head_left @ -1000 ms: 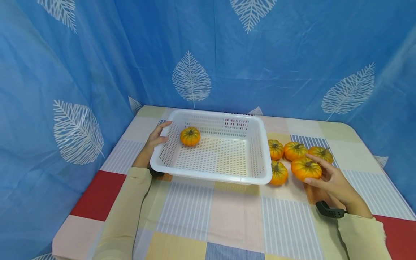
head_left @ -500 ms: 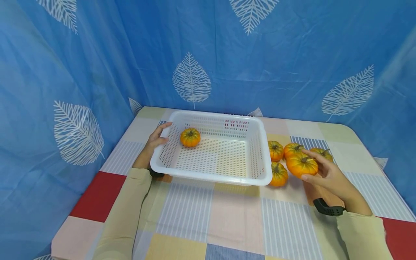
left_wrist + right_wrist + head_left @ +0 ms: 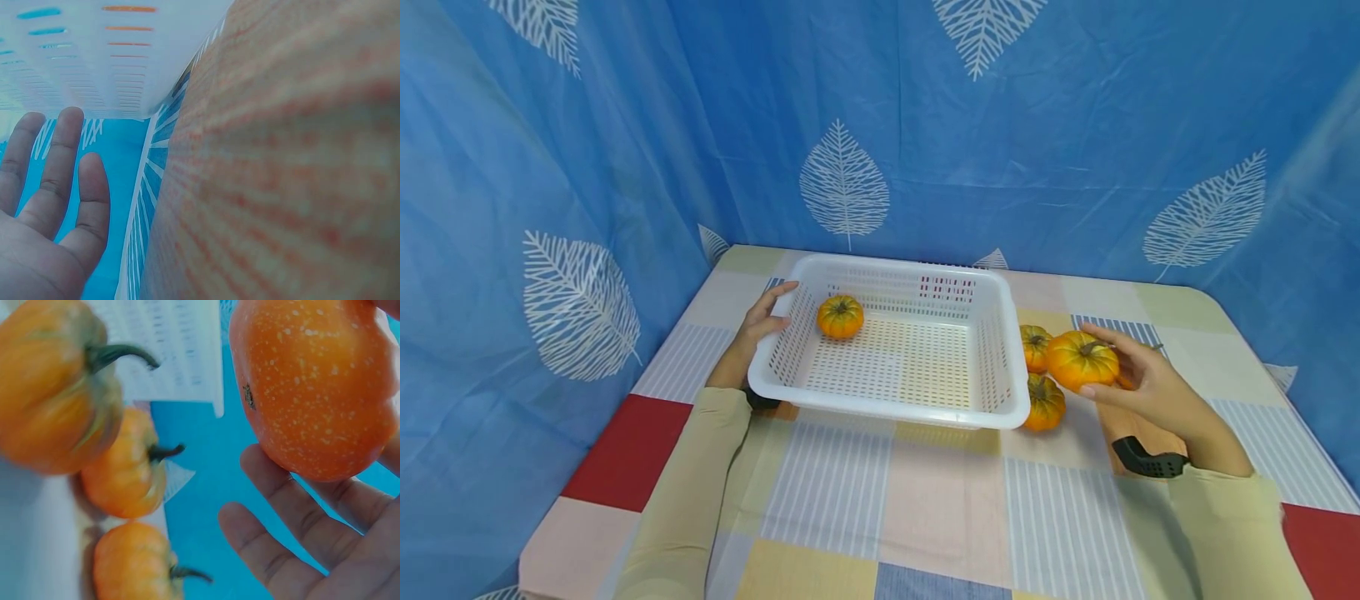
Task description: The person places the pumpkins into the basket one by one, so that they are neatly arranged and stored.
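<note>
My right hand grips a small orange pumpkin between thumb and fingers, raised among the others to the right of a white plastic basket. In the right wrist view the held pumpkin shows its speckled underside. At the basket's left rim rests my left hand, its fingers fairly straight; three fingers appear against the basket's slotted side in the left wrist view. One pumpkin sits inside the basket, toward its left end.
Just right of the basket lie a pumpkin and a nearer pumpkin. Others are mostly hidden behind my right hand and its pumpkin. A checked cloth covers the table, and a blue leaf-print curtain hangs behind.
My right hand has lifted its pumpkin and carried it leftward and slightly back, over the other pumpkins toward the basket. The left hand and the basket have stayed put.
</note>
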